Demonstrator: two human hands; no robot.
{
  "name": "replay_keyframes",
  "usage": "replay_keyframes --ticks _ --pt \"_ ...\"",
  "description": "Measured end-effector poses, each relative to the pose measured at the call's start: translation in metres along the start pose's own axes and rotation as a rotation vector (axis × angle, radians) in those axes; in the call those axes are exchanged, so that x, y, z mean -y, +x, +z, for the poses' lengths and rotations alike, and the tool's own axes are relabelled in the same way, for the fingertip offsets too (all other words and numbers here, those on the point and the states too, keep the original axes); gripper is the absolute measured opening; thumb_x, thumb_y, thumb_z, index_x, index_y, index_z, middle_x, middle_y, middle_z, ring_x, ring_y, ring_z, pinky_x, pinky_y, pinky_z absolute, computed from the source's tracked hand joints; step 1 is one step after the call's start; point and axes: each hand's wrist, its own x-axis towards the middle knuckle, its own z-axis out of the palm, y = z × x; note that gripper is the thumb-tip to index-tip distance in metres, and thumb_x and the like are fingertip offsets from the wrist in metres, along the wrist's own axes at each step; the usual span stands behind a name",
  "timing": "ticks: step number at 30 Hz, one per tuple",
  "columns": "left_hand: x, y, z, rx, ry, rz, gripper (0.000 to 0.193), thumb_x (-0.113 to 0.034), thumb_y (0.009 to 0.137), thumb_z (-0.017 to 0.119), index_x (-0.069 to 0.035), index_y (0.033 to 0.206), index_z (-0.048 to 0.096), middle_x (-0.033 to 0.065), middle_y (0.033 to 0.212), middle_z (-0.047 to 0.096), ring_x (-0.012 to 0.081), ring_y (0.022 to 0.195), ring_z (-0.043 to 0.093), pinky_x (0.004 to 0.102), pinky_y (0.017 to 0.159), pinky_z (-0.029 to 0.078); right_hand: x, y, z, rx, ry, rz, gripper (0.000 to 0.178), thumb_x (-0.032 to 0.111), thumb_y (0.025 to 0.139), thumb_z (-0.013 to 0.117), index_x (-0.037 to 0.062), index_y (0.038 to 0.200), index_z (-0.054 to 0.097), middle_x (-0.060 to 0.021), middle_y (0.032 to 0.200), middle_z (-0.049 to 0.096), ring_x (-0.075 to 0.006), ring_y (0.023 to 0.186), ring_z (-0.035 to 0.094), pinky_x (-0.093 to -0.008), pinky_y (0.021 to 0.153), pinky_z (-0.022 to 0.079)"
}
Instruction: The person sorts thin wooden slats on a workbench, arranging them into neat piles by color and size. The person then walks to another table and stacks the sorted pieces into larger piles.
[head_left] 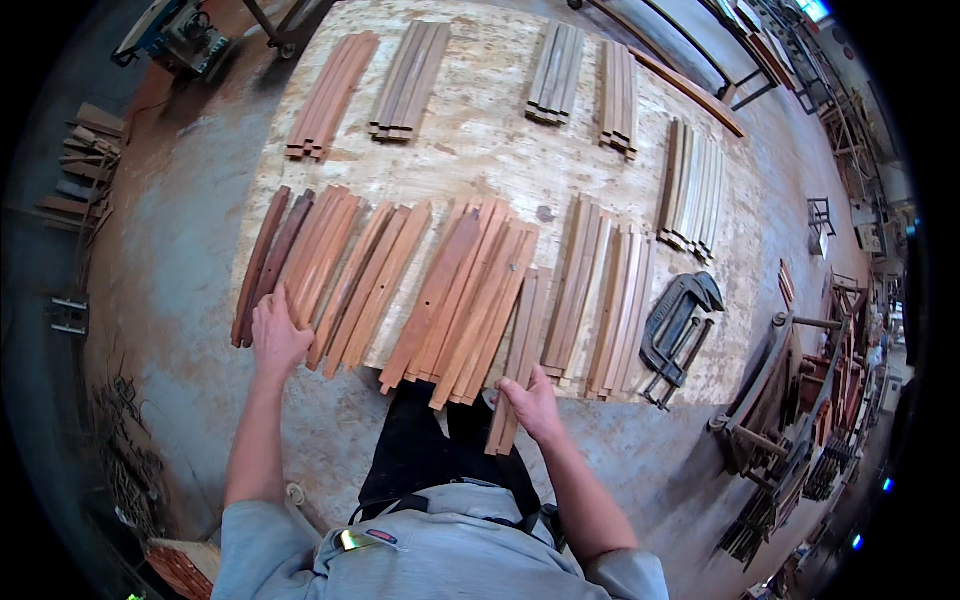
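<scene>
At the table's near left, my left hand (279, 335) is closed over the near ends of a bunch of reddish wooden strips (325, 235). Two darker wooden strips (272, 260) lie just left of that bunch, and the hand's fingers reach close to them. My right hand (532, 405) grips a pair of brown wooden strips (520, 345) by their near end, thumb on top. That pair sticks out past the table's near edge. Between my hands lie more reddish wooden strips (465, 295) and a narrower group of strips (380, 285). My fingertips are partly hidden.
Paler strips (575, 290) and a black C-clamp (677, 330) lie at the right of the plywood table (480, 120). Bundled strips (410, 80) line its far side. A wooden cart (785, 400) stands to the right, a wood pile (90, 165) to the left.
</scene>
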Motion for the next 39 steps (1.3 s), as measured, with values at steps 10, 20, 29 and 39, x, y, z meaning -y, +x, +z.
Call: replay_keyframes --ticks 10,20,29,39 --pt "-0.094 -0.06 -0.015 0.308 -0.44 0.174 0.053 -0.017 0.086 0.068 0.005 0.132 0.054 0.0239 0.116 0.06 0.0379 0.106 0.06 0.0483 0.093 0.048 -0.004 0.002 -0.002 0.012 0.009 0.004 0.039 0.011 0.092 0.066 -0.0025 0.124 0.048 -0.0128 0.103 0.066 -0.0195 0.074 0.069 -0.0349 0.067 0.059" --pt "-0.113 -0.086 0.051 -0.033 -0.42 0.241 0.049 -0.018 0.089 0.067 0.001 0.132 0.053 0.023 0.109 0.059 0.042 0.103 0.06 0.0502 0.086 0.049 -0.004 0.001 -0.001 0.026 0.042 -0.003 0.039 0.01 0.092 0.066 -0.002 0.125 0.048 -0.0123 0.103 0.065 -0.0195 0.074 0.068 -0.0344 0.067 0.058" --pt "-0.102 -0.087 0.06 -0.069 -0.292 0.304 0.045 -0.013 0.088 0.068 -0.002 0.13 0.057 0.0189 0.112 0.056 0.0385 0.101 0.059 0.047 0.084 0.05 -0.002 0.001 -0.001 0.034 0.022 -0.029 0.035 0.009 0.092 0.065 -0.002 0.121 0.048 -0.0108 0.093 0.066 -0.0192 0.073 0.069 -0.0338 0.067 0.058" --pt "-0.13 -0.116 0.036 -0.067 -0.092 0.701 0.043 -0.009 0.079 0.069 -0.004 0.121 0.062 0.0176 0.124 0.055 0.0382 0.121 0.05 0.0494 0.104 0.041 -0.003 0.001 -0.003 0.043 0.036 -0.031 0.034 0.008 0.093 0.063 -0.0023 0.122 0.047 -0.0111 0.09 0.066 -0.0192 0.072 0.069 -0.0333 0.067 0.058"
